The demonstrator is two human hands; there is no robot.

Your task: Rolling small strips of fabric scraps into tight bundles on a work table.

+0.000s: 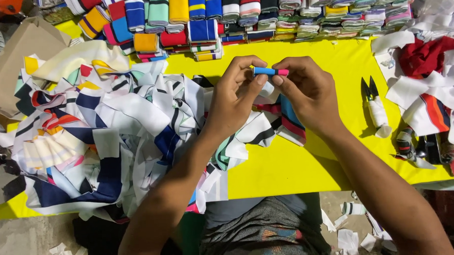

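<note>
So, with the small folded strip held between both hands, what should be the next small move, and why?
Probably set the folded blue-and-pink strip down with the folded stacks at the far edge of the yellow table. The left hand and right hand pinch it at its ends, it looks already folded tight, and similar finished pieces lie there.

A person's left hand (234, 94) and right hand (306, 92) pinch a small folded strip of blue and pink knit fabric (270, 71) between the fingertips above a yellow table (283, 165); striped cloth offcuts (111, 131) lie heaped to the left, folded striped bands (243, 14) line the far edge, and thread snips (374, 104) rest to the right
</note>
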